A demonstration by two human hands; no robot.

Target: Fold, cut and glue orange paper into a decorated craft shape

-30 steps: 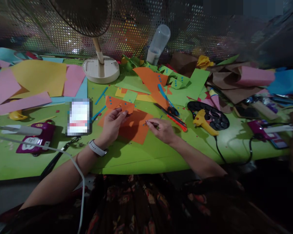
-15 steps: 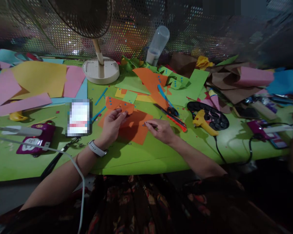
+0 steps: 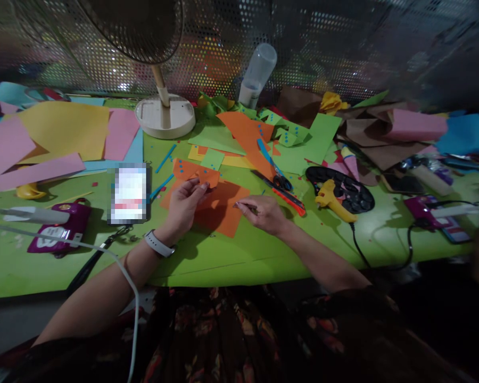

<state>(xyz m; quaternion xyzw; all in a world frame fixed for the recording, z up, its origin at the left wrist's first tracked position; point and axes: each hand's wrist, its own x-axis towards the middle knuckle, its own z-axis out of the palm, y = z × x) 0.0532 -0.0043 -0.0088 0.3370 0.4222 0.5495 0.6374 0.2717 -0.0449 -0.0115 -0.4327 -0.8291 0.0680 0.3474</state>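
Note:
My left hand [image 3: 182, 206] pinches a small orange paper piece [image 3: 186, 169] with blue dots between thumb and fingertips. Beneath it, a larger orange paper sheet [image 3: 223, 215] lies flat on the green table [image 3: 223, 266]. My right hand [image 3: 266, 214] is closed around a thin dark tool [image 3: 250, 206], whose tip points left over the sheet's right side; its exact kind is too small to tell. Just beyond the right hand are blue-handled scissors [image 3: 269, 158] and an orange-and-black cutter knife [image 3: 289, 200].
A fan [image 3: 165, 117] and a clear bottle [image 3: 259, 69] stand at the back. Left lie a phone [image 3: 128, 194] and a purple power strip [image 3: 59, 226] with a white cable. Right are a yellow glue gun [image 3: 333, 202] on a black palette [image 3: 363, 198] and brown paper [image 3: 395, 154].
The thin tool and right fingers have shifted very slightly over the orange sheet. My left hand keeps its grip on the dotted piece in the same place.

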